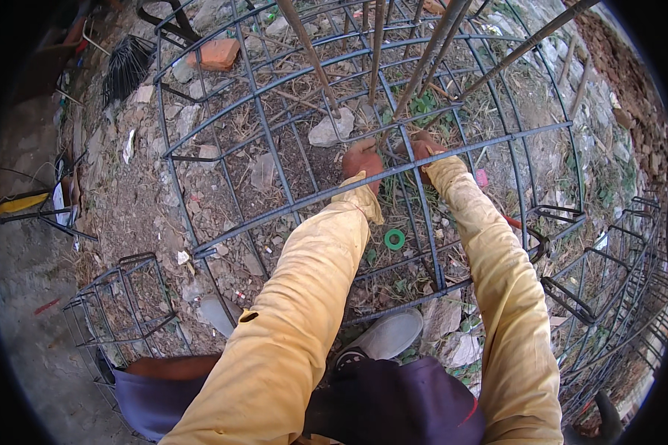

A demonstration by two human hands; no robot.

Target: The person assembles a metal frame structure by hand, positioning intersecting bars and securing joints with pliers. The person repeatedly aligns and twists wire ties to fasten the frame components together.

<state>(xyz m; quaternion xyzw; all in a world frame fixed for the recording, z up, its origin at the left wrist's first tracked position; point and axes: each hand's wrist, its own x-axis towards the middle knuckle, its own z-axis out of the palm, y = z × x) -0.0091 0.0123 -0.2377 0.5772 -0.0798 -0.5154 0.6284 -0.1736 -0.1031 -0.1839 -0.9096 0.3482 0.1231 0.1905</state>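
Note:
A cage of steel rebar [256, 90] spreads before me, its bars crossing in a grid. Both my arms, in yellow sleeves, reach down into it. My left hand [362, 159] is closed beside a crossing of bars near the middle; what its fingers hold is hidden. Close on its right, my right hand [421, 147] is also closed, partly behind a bar, and its grip cannot be made out. Between and above the hands, several long rods [432, 55] slant up out of the cage. A green ring [394, 239] lies on the ground below my hands.
A brick piece [215, 54], a grey stone [331, 127] and rubble lie under the bars. Smaller rebar frames stand at lower left [126, 300] and right [608, 274]. A black fan of thin strands [128, 70] is at upper left. My grey shoe [393, 333] is near the cage's edge.

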